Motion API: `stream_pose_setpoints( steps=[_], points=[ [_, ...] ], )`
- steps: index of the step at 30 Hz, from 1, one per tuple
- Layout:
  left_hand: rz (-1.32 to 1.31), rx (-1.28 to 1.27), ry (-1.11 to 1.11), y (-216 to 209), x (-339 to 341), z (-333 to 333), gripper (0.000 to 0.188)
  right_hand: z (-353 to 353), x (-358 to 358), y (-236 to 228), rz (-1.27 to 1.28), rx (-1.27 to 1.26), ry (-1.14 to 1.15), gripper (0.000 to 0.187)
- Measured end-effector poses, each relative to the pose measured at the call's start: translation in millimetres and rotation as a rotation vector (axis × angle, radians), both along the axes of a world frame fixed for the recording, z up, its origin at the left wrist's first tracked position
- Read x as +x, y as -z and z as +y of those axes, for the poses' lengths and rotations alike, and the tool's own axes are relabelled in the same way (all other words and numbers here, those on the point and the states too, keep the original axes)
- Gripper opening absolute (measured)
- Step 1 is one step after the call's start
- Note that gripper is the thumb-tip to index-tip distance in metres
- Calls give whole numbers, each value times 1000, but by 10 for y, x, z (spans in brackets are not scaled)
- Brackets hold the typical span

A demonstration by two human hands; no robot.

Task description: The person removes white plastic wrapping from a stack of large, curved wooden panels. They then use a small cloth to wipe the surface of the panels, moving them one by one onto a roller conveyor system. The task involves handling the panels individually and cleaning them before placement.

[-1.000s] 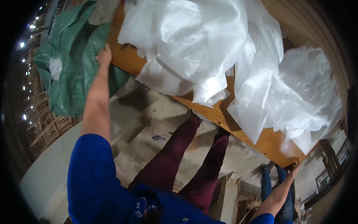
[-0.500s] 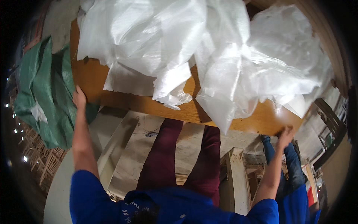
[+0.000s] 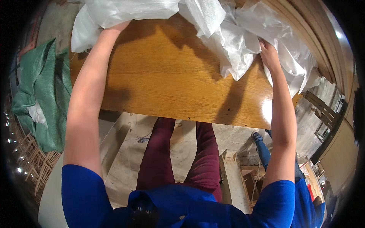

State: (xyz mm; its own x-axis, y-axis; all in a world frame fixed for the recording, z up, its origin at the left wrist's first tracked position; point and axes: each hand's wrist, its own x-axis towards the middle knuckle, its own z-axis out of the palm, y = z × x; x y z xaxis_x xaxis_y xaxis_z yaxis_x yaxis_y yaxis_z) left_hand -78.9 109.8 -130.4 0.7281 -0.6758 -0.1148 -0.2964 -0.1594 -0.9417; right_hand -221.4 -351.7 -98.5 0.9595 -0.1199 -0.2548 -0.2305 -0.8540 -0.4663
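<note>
A crumpled white plastic sheet [image 3: 224, 41] is bunched over the far part of a brown wooden panel [image 3: 171, 72], whose near half lies bare. My left hand [image 3: 121, 26] reaches to the far left of the panel, against the sheet's edge; its fingers are hidden by the white material. On the right, my right hand [image 3: 269, 55] is closed on a fold of the sheet, with the fingertips partly covered. Several small dark holes run along the panel's near edge.
A green woven sack [image 3: 40, 98] hangs beside the panel's left end. Below the near edge stand pale supports [image 3: 232, 171] on either side of my legs. Another person's jeans-clad leg [image 3: 262, 150] shows at the lower right. Stacked wooden boards [image 3: 304, 26] rise at the far right.
Both hands have left the panel's near corners and reached forward to the white sheet. The sheet has shifted away from me, baring much more of the panel.
</note>
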Motion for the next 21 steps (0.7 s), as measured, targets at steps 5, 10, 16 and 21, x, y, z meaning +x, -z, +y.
stream_pose_setpoints(
  steps=[5, 10, 16, 21],
  points=[
    [806, -1230, -306, -481, -1065, -137, 30, -152, -1536, -322, -137, 116, 214, 30],
    [205, -2342, -1451, -264, -2916, 334, 50, -172, -3503, 53, -59, 575, 1673, 45],
    [-124, -3191, -2256, -234, -2902, 461, 65, 78, -3213, 72, -60, 1622, 1850, 45],
    [120, -3308, -1896, -807, -2880, 325, 52, 113, -3236, -323, -235, 1645, 1587, 44]
  ],
)
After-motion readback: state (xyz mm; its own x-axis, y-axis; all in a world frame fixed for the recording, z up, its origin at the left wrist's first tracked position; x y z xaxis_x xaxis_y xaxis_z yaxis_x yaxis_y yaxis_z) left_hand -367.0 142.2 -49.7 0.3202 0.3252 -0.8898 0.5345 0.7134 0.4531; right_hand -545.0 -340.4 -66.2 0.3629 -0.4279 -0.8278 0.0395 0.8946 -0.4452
